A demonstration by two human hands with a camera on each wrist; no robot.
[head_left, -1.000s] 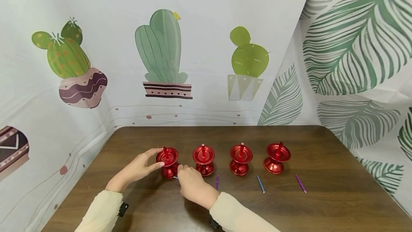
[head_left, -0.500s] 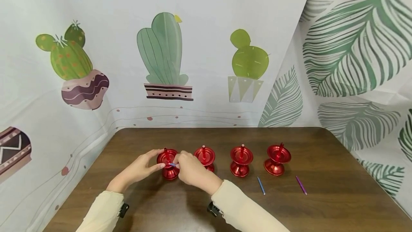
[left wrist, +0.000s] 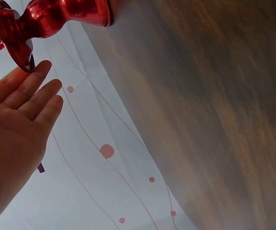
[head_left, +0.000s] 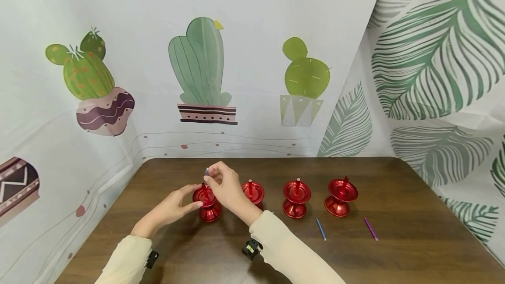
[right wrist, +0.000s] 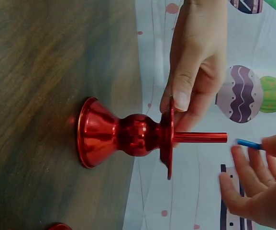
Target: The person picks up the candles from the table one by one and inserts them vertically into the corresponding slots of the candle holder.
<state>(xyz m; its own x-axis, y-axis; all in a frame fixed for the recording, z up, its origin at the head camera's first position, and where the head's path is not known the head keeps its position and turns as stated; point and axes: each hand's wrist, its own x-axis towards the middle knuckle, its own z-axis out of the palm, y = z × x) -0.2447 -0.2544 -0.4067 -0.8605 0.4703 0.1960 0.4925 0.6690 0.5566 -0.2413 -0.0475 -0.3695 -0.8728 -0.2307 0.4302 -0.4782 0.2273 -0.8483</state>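
The leftmost red candle holder (head_left: pixel 209 213) stands upright on the table, a narrow tube rising from its dish. My left hand (head_left: pixel 169 208) holds the dish rim from the left, thumb on the near side and fingers behind; the left wrist view shows those fingers (left wrist: pixel 27 98) fairly straight beside the holder (left wrist: pixel 68 19). Above the tube, my right hand (head_left: pixel 226 187) pinches a thin blue candle (right wrist: pixel 248 143) between thumb and fingers. Its lower end is just off the tube's open top (right wrist: pixel 219 138) in the right wrist view, with a small gap between.
To the right stand more red candle holders: one (head_left: pixel 252 190) partly behind my right hand, another (head_left: pixel 296 194) and a last one (head_left: pixel 341 194). A blue candle (head_left: pixel 321 229) and a purple candle (head_left: pixel 370 228) lie before them on the brown table (head_left: pixel 414 257).
My right hand has lifted the blue candle from the table beside the leftmost holder, up over its tube, and turned it from lying flat to roughly upright. My left hand stays at the rim.
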